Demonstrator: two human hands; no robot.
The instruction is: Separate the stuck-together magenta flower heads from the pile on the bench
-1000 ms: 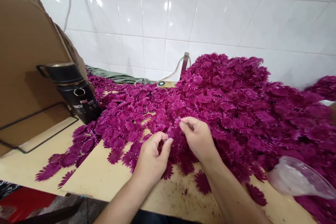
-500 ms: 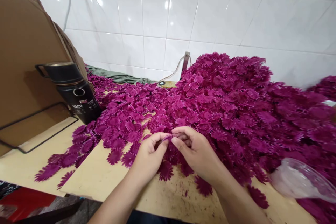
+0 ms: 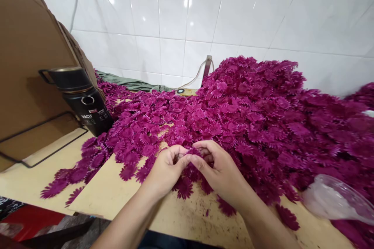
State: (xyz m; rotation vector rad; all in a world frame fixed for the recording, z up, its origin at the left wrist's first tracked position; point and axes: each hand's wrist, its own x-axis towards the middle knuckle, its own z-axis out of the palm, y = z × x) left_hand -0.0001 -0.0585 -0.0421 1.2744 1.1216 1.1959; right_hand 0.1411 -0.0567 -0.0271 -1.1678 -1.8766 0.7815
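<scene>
Between my two hands, near the middle of the view, is a small magenta petal piece (image 3: 193, 151). My left hand (image 3: 171, 165) pinches its left side with thumb and index finger. My right hand (image 3: 214, 163) pinches the right side, and the two thumb tips touch or nearly touch. Loose magenta flower pieces (image 3: 248, 120) lie heaped behind and around both hands, with a few single ones under the wrists.
A black vacuum bottle (image 3: 83, 101) leans at the left beside cardboard (image 3: 32, 66) and a black wire frame (image 3: 52, 124). A clear plastic container (image 3: 330, 198) holding something whitish sits at the right. A metal bracket (image 3: 207, 71) stands near the tiled wall.
The thumbs have come together, and more of the magenta piece shows above them. The view has shifted slightly.
</scene>
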